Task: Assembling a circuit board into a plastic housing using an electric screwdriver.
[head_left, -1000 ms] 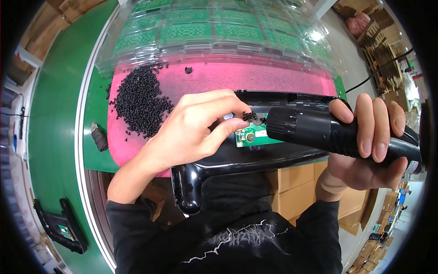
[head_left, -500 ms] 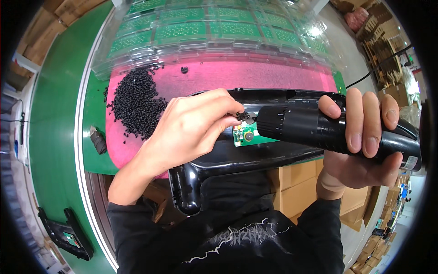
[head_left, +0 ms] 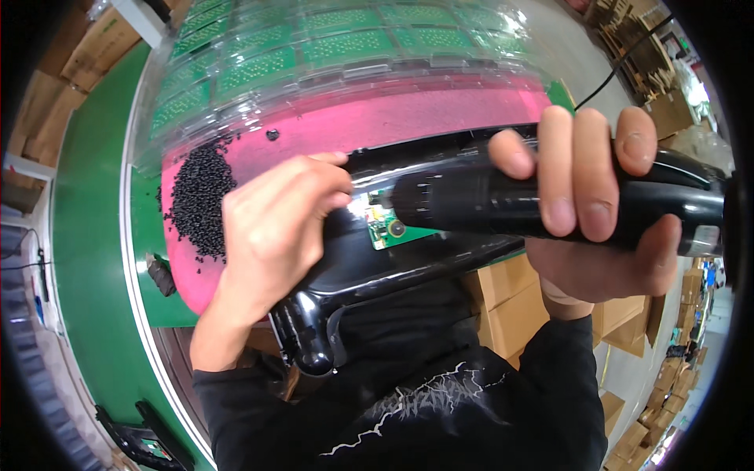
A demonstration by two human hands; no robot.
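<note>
My right hand (head_left: 597,212) grips a black electric screwdriver (head_left: 503,206) lying almost level, its tip pointing left at a small green circuit board (head_left: 390,229). The board sits inside a long glossy black plastic housing (head_left: 369,271) that reaches down to a rounded end near my chest. My left hand (head_left: 271,228) lies on the housing just left of the board, with fingertips pinched at the screwdriver's tip. Whether they hold a screw is hidden.
A pink mat (head_left: 377,125) lies under the housing, with a heap of small black screws (head_left: 196,200) at its left. Clear trays of green circuit boards (head_left: 314,47) stand behind it on a green table (head_left: 86,235). Cardboard boxes (head_left: 510,302) sit below at right.
The view has drawn much closer to the work. The screwdriver's tip now meets the green board, and my left fingers stay pinched at the tip.
</note>
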